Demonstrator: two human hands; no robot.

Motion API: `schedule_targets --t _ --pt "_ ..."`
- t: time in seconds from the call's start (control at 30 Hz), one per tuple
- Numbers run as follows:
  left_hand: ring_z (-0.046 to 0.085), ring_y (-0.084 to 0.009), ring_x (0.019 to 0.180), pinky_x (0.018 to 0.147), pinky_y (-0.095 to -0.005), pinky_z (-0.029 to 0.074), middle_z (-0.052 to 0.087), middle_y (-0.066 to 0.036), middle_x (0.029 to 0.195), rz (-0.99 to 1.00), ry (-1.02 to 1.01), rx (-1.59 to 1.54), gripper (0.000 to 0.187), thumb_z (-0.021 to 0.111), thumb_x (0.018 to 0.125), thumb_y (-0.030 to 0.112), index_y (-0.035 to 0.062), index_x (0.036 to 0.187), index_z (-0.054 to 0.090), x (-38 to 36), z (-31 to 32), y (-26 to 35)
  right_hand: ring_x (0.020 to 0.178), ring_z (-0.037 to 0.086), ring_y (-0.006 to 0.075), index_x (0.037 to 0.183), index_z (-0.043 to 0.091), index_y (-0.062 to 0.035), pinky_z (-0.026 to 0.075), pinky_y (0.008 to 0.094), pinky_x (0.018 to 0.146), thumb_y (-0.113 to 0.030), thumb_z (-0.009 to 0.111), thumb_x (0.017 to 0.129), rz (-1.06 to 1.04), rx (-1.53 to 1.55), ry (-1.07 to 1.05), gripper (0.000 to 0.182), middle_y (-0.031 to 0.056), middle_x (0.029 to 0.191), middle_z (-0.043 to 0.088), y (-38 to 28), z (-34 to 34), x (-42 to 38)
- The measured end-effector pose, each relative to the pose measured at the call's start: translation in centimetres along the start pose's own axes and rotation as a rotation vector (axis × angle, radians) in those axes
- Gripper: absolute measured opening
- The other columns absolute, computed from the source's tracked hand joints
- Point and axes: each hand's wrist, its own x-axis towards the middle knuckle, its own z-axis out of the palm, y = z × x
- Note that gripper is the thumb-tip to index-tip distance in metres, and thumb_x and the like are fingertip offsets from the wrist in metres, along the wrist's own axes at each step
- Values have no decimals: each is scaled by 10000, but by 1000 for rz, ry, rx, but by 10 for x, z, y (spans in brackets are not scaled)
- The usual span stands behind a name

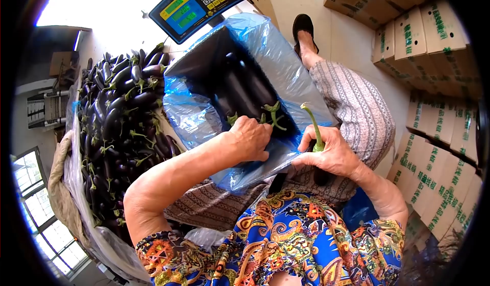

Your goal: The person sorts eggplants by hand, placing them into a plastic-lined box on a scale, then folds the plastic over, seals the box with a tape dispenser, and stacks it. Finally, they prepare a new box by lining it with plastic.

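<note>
A box lined with a blue plastic bag (191, 120) stands in front of me, with several dark eggplants (242, 89) lying lengthwise inside. My left hand (250, 139) reaches over the near part of the box, its fingers curled at the green stem ends; what they grip is hidden. At the box's near right corner, my right hand (329, 152) is closed around the stem end of an eggplant, whose long green stem (315, 126) points up between thumb and fingers. Most of that eggplant's body is hidden below the hand.
A large heap of eggplants (120, 117) fills a plastic-lined container at the left. Behind the box is a scale display (191, 7) with lit digits. Stacked printed cartons (434, 176) line the right side. My legs (357, 107) flank the box.
</note>
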Motion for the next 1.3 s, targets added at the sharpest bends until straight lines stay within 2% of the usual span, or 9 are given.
schedule_targets --t 0.13,0.27,0.33,0.5,0.6,0.83,1.0,1.1,1.3 --pt "689 -335 729 688 -428 526 677 -169 730 -60 170 -8 546 764 726 386 -33 982 525 14 18 8 592 439 58 748 588 -42 356 269 527 -184 870 714 -42 -35 -23 318 -23 639 507 -2 0 2" --pt "672 -358 915 783 -448 514 674 -222 951 -128 268 -135 645 811 713 405 2 1100 488 12 33 5 602 453 75 779 602 -41 368 277 543 -179 861 716 -54 -27 -11 301 -8 653 520 0 0 1" --pt "648 -390 961 816 -458 505 656 -212 973 -149 236 -278 742 813 714 403 8 1213 431 -5 29 -4 606 462 83 791 606 -39 373 280 550 -175 855 718 -181 -12 24 292 1 661 528 11 4 1" --pt "629 -410 989 873 -465 496 633 -224 1000 -218 -19 -301 620 773 711 278 1 1204 516 -21 28 -4 619 486 91 795 612 -40 386 280 562 -176 847 723 -123 -36 -9 281 10 692 552 7 5 3" --pt "607 -417 1027 896 -464 494 598 -254 1065 -158 211 -481 610 742 714 260 -7 1225 544 -22 43 -11 620 485 92 795 617 -42 388 282 562 -179 846 729 -54 -33 -31 275 10 698 558 5 1 2" --pt "595 -464 1018 899 -504 484 565 -328 1114 -233 -52 -556 695 703 780 315 -54 1308 442 -17 48 -13 582 447 64 779 621 -39 365 274 539 -193 841 746 -115 -42 -18 271 -12 650 528 5 6 4" --pt "590 -505 1004 883 -522 500 564 -363 1093 -188 243 -681 699 665 827 329 -78 1317 377 -35 61 -2 581 449 65 777 624 -42 368 273 541 -193 840 747 -77 -18 -21 266 -14 650 525 5 4 1" --pt "556 -517 1070 939 -510 474 505 -384 1198 -248 269 -822 820 660 868 357 -65 1452 270 -41 67 1 587 460 65 772 621 -38 373 275 544 -187 843 745 -121 -1 -7 269 -10 647 529 4 5 4" --pt "577 -492 1047 890 -504 488 550 -356 1154 -187 305 -690 791 689 866 316 -65 1438 297 -22 77 -2 613 489 79 772 623 -29 391 280 562 -180 842 748 -38 37 -41 267 7 661 554 5 3 3"
